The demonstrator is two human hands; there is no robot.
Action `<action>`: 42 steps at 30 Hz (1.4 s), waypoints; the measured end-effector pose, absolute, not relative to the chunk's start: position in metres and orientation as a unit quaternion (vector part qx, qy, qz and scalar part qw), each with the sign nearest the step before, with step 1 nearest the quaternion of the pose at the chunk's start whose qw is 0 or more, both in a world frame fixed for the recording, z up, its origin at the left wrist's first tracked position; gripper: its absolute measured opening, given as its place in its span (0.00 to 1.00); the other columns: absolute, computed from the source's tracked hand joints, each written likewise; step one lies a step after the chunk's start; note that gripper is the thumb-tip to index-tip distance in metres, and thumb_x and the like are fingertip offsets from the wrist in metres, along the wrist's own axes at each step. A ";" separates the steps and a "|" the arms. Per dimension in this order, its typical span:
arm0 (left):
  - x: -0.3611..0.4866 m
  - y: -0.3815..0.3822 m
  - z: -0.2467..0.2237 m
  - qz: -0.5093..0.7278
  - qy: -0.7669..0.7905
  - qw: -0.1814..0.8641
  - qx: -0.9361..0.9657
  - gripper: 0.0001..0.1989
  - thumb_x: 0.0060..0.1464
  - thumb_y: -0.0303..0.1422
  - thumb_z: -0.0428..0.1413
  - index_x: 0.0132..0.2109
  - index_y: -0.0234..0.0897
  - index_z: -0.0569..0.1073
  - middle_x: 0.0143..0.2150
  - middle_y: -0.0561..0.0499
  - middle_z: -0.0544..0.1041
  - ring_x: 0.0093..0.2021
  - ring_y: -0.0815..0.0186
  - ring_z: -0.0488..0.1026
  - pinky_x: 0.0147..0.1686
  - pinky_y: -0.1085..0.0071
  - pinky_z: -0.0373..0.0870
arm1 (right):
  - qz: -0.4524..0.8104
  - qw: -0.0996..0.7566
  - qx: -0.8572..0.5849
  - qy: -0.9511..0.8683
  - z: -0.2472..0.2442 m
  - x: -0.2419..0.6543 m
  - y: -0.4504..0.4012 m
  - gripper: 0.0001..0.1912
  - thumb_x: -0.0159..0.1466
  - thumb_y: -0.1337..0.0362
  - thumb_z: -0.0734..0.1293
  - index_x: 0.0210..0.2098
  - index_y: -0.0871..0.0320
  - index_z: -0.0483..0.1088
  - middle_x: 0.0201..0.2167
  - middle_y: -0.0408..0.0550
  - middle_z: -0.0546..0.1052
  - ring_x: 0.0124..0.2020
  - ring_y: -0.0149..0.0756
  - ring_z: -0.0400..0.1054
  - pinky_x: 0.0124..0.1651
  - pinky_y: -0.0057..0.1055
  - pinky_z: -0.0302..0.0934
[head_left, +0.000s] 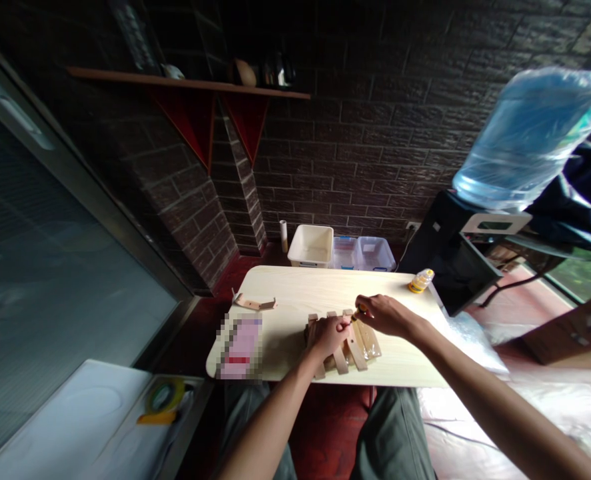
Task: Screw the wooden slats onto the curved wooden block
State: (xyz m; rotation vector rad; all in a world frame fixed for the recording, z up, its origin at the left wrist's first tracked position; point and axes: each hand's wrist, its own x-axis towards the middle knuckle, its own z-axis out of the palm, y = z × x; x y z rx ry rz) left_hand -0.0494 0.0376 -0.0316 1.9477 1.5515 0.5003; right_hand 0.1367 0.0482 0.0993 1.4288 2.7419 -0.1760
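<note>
The slatted light-wood piece (356, 348) lies near the table's front edge (285, 381), its slats roughly parallel.

Blue water bottle (530, 143) atop black dispenser (438, 243); cream bin (311, 245) beside clear bins (362, 253).

Near the front edge of the pale wooden table (285, 287), the left hand (329, 335) holds the light-brown slatted wooden piece (358, 347). The right hand (375, 313) grips a small, dark-and-yellow tool (359, 311) against it. On the table's left lies a curved brown wooden strip (255, 305); at its far right corner stands a clear plastic bottle with yellow ends (420, 281).
</note>
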 end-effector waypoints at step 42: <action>-0.048 0.038 -0.038 0.220 0.576 0.227 0.754 0.13 0.58 0.40 0.50 0.43 0.48 0.78 0.36 0.53 0.80 0.38 0.64 0.76 0.37 0.72 0.63 | -0.050 0.032 0.495 0.867 0.084 0.133 0.050 0.14 0.69 0.53 0.58 0.42 0.58 0.66 0.34 0.52 0.78 0.35 0.40 0.73 0.31 0.29 0.51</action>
